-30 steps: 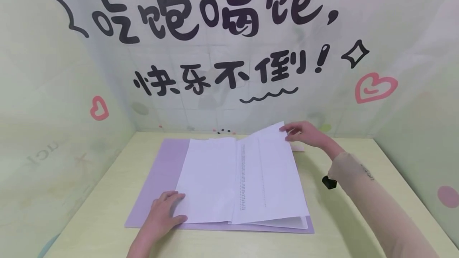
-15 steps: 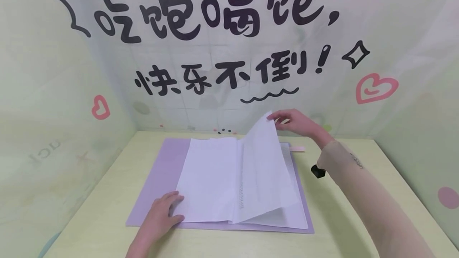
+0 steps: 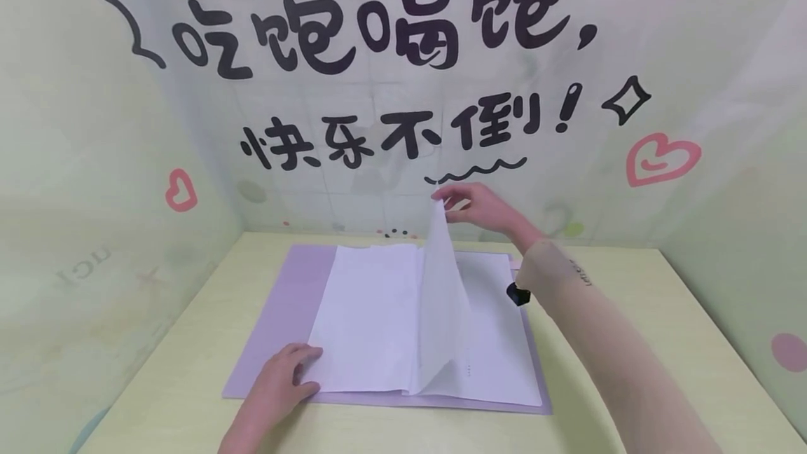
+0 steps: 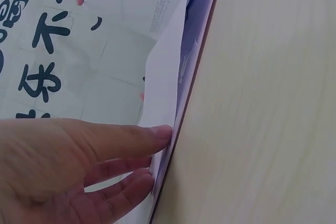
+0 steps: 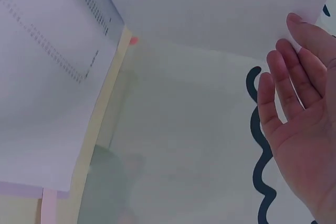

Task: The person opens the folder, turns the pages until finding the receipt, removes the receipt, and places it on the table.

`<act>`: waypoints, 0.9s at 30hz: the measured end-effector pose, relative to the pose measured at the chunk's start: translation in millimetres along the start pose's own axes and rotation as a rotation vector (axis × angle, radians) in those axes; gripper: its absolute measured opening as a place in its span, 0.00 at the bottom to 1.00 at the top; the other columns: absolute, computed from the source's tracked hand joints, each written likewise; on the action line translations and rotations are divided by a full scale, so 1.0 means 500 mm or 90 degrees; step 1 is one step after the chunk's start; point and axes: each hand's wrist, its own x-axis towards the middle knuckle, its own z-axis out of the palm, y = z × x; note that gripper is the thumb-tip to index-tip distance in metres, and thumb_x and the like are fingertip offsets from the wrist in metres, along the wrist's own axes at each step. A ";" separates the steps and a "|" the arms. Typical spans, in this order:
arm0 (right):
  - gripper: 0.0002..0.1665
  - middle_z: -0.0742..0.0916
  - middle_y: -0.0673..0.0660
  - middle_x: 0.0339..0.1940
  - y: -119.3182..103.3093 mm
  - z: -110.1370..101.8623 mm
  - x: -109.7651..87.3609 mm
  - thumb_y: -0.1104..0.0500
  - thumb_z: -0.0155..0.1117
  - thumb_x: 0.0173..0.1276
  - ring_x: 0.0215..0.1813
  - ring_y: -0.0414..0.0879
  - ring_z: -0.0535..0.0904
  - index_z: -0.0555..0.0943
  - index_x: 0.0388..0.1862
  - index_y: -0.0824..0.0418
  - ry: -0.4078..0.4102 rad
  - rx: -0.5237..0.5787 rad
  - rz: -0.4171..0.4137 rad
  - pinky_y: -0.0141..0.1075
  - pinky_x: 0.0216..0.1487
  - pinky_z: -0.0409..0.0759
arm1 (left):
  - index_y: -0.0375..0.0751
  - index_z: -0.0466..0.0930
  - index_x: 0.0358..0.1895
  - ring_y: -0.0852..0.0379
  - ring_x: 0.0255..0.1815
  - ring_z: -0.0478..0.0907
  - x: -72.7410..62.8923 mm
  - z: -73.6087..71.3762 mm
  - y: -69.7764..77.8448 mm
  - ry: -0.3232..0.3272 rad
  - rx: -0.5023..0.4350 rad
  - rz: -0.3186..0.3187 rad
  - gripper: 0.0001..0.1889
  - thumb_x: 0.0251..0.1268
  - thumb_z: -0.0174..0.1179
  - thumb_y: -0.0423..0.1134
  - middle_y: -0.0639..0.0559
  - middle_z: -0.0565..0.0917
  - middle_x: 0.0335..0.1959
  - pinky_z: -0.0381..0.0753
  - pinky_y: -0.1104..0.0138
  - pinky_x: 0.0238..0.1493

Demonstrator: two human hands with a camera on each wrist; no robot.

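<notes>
Head view finds a purple folder (image 3: pixel 302 286) spread open on a pale wooden table (image 3: pixel 176 349), at six o'clock. At one o'clock from the folder's middle, the right hand (image 3: pixel 482 207) pinches the top corner of a white page (image 3: pixel 437 314) between thumb and finger; that page stands up near the fold. The left hand (image 3: pixel 277 380), at eight o'clock, rests relaxed at the lower corner of the left-hand sheet (image 3: pixel 366 321), gripping nothing. Left wrist view shows its thumb at the paper's edge, the other fingers extended. Right wrist view shows small print on the sheet lying flat and a pink tab (image 5: pixel 49 208) at seven o'clock. Towards twelve, black writing (image 3: pixel 340 142) covers the wall (image 3: pixel 353 212); a pink heart (image 3: pixel 677 160) sits at two.
</notes>
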 end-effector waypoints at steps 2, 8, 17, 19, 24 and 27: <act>0.28 0.84 0.58 0.57 -0.012 0.013 0.012 0.61 0.70 0.63 0.57 0.52 0.80 0.78 0.63 0.60 -0.004 0.014 -0.001 0.45 0.60 0.81 | 0.41 0.83 0.55 0.59 0.39 0.74 -0.001 -0.001 -0.002 -0.006 -0.008 -0.008 0.27 0.45 0.74 0.31 0.49 0.82 0.50 0.77 0.65 0.45; 0.27 0.83 0.56 0.60 -0.040 0.068 0.047 0.59 0.71 0.63 0.58 0.50 0.79 0.78 0.62 0.56 0.006 0.051 0.006 0.44 0.62 0.79 | 0.44 0.81 0.58 0.63 0.36 0.69 0.001 -0.005 -0.007 -0.006 -0.007 -0.015 0.31 0.44 0.75 0.32 0.55 0.81 0.41 0.73 0.69 0.41; 0.32 0.82 0.55 0.62 -0.063 0.160 0.089 0.57 0.73 0.62 0.60 0.50 0.79 0.75 0.65 0.54 0.008 0.082 -0.013 0.42 0.61 0.79 | 0.41 0.78 0.61 0.61 0.36 0.68 0.002 -0.003 -0.019 -0.010 -0.041 -0.025 0.34 0.43 0.76 0.32 0.55 0.77 0.37 0.71 0.71 0.38; 0.33 0.82 0.56 0.62 -0.065 0.179 0.096 0.58 0.73 0.61 0.60 0.50 0.79 0.75 0.66 0.55 0.004 0.094 -0.024 0.40 0.59 0.81 | 0.40 0.78 0.62 0.62 0.36 0.68 0.002 -0.003 -0.021 -0.008 -0.046 -0.025 0.35 0.43 0.76 0.32 0.55 0.76 0.38 0.71 0.72 0.37; 0.38 0.79 0.51 0.65 -0.062 0.228 0.105 0.58 0.73 0.62 0.60 0.47 0.79 0.71 0.71 0.52 -0.012 0.100 -0.025 0.37 0.58 0.82 | 0.38 0.76 0.64 0.62 0.36 0.69 0.000 -0.004 -0.023 -0.003 -0.058 -0.024 0.37 0.42 0.77 0.32 0.53 0.77 0.40 0.73 0.72 0.38; 0.41 0.78 0.49 0.67 -0.058 0.255 0.110 0.56 0.74 0.61 0.60 0.46 0.79 0.69 0.73 0.49 -0.018 0.096 -0.020 0.35 0.57 0.81 | 0.37 0.74 0.65 0.63 0.35 0.69 0.000 -0.005 -0.023 -0.002 -0.066 -0.036 0.39 0.43 0.76 0.32 0.53 0.77 0.39 0.72 0.73 0.37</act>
